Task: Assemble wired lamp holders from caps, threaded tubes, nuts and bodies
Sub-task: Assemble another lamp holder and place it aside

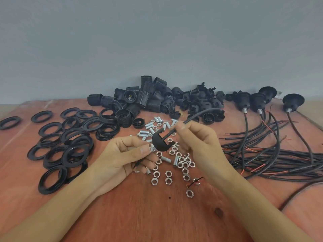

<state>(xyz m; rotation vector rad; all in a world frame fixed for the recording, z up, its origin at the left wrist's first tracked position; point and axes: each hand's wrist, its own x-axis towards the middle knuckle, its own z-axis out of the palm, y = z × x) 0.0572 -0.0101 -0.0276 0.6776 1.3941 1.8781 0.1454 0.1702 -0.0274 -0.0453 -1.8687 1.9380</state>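
Lamp holder parts: spread over a red-brown wooden counter [157, 215]. The one being built is held above its middle, so a drop would lose it among look-alike loose pieces.
Tangled black cable bundle [279, 159]: lies right of the cap, red cores showing. The held cable could catch on a neighbour and jerk the work.
Pile of black ribbed plastic bodies [139, 100]: behind the cap, loosely heaped against the wall. A careless reach could roll some down onto the small parts.
Flat black plastic rings [70, 142]: left of the cap, overlapping. I judge little risk from them.
Right hand [199, 144]: right of the cap, fingertips pinching the thin black cable [197, 115] where it enters the cap. A hard or angled push could kink the cable or snag its end in the bore.
Left hand [122, 154]: just left of the cap, thumb and forefinger pinching the silvery threaded metal tube [152, 147]. The grip is small and smooth, likely to slip or twist.
Black domed plastic cap [160, 142]: seated on the tube's end, open side toward the right hand. I cannot tell how firmly it is seated. If it is loose, the cable's push could shove it off.
Silvery hex nuts [185, 165]: scattered on the counter just below the cap. A dropped part or a sweeping forearm could scatter them toward the edge.
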